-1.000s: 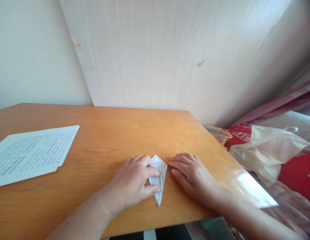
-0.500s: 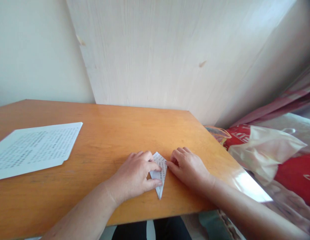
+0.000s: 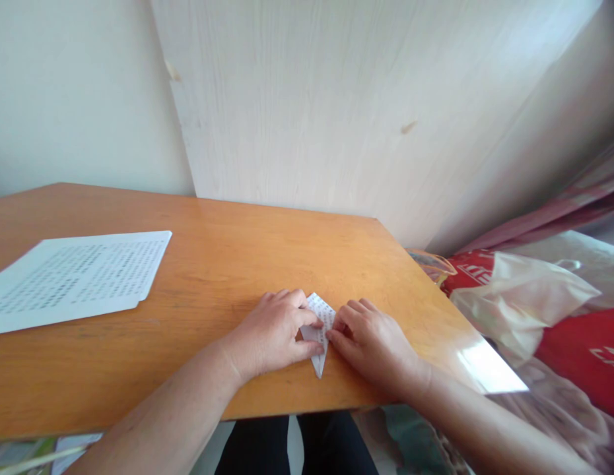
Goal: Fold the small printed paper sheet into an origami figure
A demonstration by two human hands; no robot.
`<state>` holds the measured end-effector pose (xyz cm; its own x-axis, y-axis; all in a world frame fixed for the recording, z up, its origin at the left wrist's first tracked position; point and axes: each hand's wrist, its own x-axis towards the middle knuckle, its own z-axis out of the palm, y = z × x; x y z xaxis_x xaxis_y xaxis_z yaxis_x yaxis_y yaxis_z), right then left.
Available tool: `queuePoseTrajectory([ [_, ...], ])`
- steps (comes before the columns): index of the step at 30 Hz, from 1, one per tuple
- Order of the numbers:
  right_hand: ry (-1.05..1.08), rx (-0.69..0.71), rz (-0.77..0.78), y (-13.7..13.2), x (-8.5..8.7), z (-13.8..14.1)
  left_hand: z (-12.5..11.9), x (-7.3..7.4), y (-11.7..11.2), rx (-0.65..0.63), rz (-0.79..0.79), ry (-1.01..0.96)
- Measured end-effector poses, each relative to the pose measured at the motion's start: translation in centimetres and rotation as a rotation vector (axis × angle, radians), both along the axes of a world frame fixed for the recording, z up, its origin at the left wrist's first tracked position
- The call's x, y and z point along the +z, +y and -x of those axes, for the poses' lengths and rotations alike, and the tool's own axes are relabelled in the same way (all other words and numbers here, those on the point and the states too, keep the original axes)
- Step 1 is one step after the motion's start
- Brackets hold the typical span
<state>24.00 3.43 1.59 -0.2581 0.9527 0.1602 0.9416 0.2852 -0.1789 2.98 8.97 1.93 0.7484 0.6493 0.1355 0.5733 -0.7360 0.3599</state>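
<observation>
A small piece of folded printed paper (image 3: pixel 321 307), kite-shaped with its narrow point toward me, lies on the wooden table near the front edge. My left hand (image 3: pixel 280 330) holds it from the left, thumb and index finger pressing on its face with a gap between them. At the right edge of the paper, my right hand (image 3: pixel 369 336) is closed, its thumb and curled index finger pinching there. Part of the paper is hidden behind the fingers.
A stack of printed sheets (image 3: pixel 89 277) lies on the table (image 3: pixel 267 244) at the left. Beyond the right table edge are red bags (image 3: pixel 584 356) and a pale plastic bag (image 3: pixel 525 297). A pale board (image 3: pixel 297 99) stands behind the table.
My right hand has moved slightly inward and now overlaps the paper's right edge. The left hand stays on the paper. The whole view has shifted a little.
</observation>
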Motion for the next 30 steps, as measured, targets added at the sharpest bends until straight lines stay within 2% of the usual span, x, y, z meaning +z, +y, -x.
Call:
queuePoseTrajectory([
  [17,0.018,0.084,0.016,-2.7,0.0,1.5,0.1,-0.5,0.1,-0.006,-0.022,-0.028],
  [30,0.164,0.145,0.109,-4.9,0.4,1.4,0.0,0.3,-0.3,-0.002,-0.011,0.012],
])
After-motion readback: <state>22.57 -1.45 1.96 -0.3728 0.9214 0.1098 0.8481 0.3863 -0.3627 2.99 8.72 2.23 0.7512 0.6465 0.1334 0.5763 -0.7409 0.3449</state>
